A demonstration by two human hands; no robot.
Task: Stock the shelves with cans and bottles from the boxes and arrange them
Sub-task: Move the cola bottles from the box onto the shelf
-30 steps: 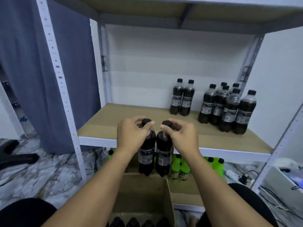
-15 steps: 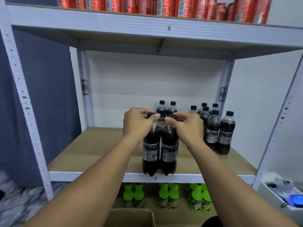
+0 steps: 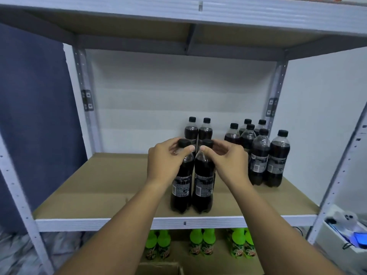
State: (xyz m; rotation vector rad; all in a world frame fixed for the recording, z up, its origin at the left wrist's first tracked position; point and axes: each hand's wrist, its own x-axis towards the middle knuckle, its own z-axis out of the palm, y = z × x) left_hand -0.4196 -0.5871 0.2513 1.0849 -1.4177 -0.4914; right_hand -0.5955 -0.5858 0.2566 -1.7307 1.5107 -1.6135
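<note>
While two dark bottles stood touching near the shelf front edge, the left hand and right hand each pinched a cap, probably to steady them in line with the far pair.
</note>
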